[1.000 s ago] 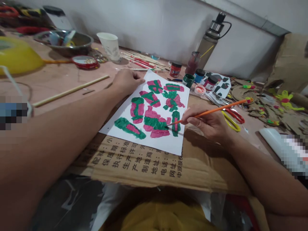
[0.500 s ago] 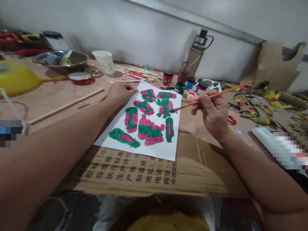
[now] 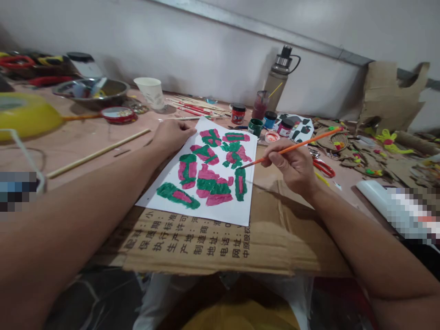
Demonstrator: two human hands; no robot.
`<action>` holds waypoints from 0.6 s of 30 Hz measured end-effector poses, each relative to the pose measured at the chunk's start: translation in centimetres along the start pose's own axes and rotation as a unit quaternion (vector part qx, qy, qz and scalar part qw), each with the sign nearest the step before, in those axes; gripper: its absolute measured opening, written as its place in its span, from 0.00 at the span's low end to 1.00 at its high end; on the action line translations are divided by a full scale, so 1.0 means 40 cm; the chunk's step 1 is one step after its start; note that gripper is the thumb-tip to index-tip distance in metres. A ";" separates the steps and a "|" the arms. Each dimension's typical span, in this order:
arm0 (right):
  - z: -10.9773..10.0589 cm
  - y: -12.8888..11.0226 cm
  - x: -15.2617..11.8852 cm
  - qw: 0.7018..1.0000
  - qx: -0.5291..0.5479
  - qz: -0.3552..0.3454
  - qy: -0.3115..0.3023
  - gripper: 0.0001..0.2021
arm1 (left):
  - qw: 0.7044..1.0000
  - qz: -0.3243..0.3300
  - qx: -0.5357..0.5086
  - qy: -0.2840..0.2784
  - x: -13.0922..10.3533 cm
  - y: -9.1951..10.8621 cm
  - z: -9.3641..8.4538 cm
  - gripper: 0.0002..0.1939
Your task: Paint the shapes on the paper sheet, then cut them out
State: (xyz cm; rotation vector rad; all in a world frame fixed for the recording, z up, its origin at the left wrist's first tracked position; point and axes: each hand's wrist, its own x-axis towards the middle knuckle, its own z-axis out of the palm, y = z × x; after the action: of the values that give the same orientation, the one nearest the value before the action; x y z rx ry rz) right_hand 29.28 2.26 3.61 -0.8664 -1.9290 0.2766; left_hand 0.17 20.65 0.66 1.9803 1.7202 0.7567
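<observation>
A white sheet [image 3: 220, 214] painted with green and pink shapes lies on brown cardboard [image 3: 275, 243] printed with black characters. My right hand [image 3: 292, 165] is closed round an orange paintbrush [image 3: 309, 139], held slanting. The brush tip is at the top of the green and pink bar near the sheet's right edge. At the sheet's upper left corner rests my left hand [image 3: 176, 134]; its fingers are bent together and partly hidden, so their grip cannot be made out.
Behind the sheet are an open green paint jar [image 3: 255, 129], a red jar [image 3: 238, 114], a glass of dark red liquid [image 3: 260, 106] and a bottle [image 3: 277, 80]. A paper cup [image 3: 150, 93] and a wooden stick [image 3: 99, 153] are at left, red-handled scissors [image 3: 323, 168] at right.
My right hand has moved slightly left with the brush, and the brush tip has shifted down and left to the bar at the right edge. The view has shifted a little.
</observation>
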 end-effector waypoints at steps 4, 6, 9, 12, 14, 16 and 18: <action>-0.006 0.004 0.004 0.992 -0.068 -0.069 -0.079 0.15 | 1.000 0.007 -0.002 0.001 0.004 -0.005 0.003 0.14; -0.007 0.006 0.004 0.989 -0.081 -0.072 -0.100 0.14 | 1.000 0.009 -0.002 0.003 0.006 -0.007 0.004 0.14; -0.006 0.008 0.002 0.987 -0.088 -0.077 -0.111 0.12 | 1.000 0.006 0.001 0.003 0.006 -0.008 0.004 0.14; -0.005 0.009 -0.002 0.985 -0.094 -0.075 -0.120 0.10 | 1.000 0.006 0.002 0.003 0.006 -0.009 0.004 0.14; -0.004 0.008 -0.002 0.985 -0.095 -0.064 -0.129 0.09 | 1.000 0.008 0.001 0.004 0.006 -0.010 0.004 0.13; -0.005 0.007 -0.001 0.987 -0.086 -0.058 -0.124 0.10 | 1.000 0.010 0.000 0.004 0.007 -0.011 0.005 0.12; -0.006 0.006 0.000 0.991 -0.079 -0.055 -0.096 0.11 | 1.000 0.006 -0.003 0.002 0.008 -0.012 0.005 0.11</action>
State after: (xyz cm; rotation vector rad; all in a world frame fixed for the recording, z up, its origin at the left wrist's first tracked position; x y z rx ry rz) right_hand 29.60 2.41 3.60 -0.8578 -2.1931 0.1453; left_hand -0.04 21.05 0.25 1.9885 1.7073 0.7703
